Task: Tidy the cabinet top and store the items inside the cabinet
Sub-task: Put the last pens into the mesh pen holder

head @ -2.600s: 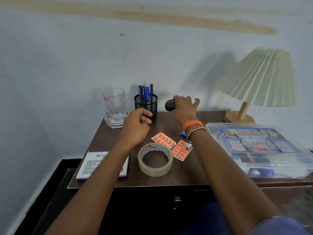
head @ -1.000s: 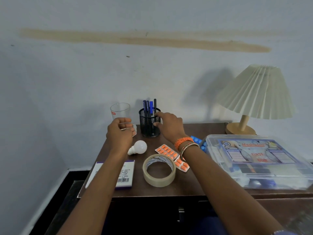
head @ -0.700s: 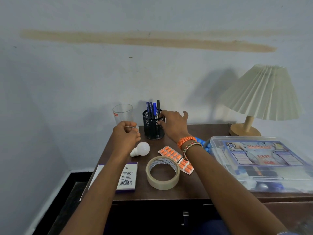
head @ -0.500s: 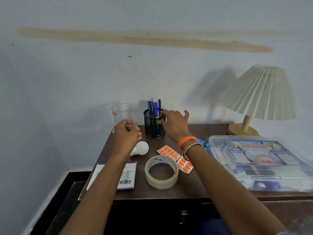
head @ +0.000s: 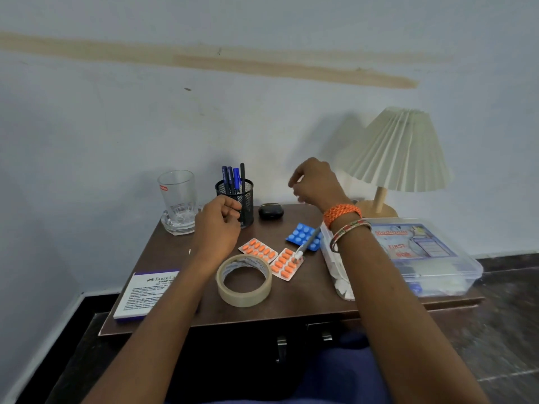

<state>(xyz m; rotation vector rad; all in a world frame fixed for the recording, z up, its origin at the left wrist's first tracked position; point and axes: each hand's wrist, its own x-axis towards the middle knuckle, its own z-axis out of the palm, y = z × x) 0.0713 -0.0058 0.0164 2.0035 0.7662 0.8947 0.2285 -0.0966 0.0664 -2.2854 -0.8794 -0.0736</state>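
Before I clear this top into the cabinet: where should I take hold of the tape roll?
The tape roll lies flat with its open centre facing up. Come from straight above: thumb inside the hole, fingers on the outer wall, at the near rim, away from the orange pill strips beside its far edge.

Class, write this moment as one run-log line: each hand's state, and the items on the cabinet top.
left hand: loosely curled, by pen holder | right hand: raised, holding nothing visible | cabinet top: tape roll, orange pill strips, glass
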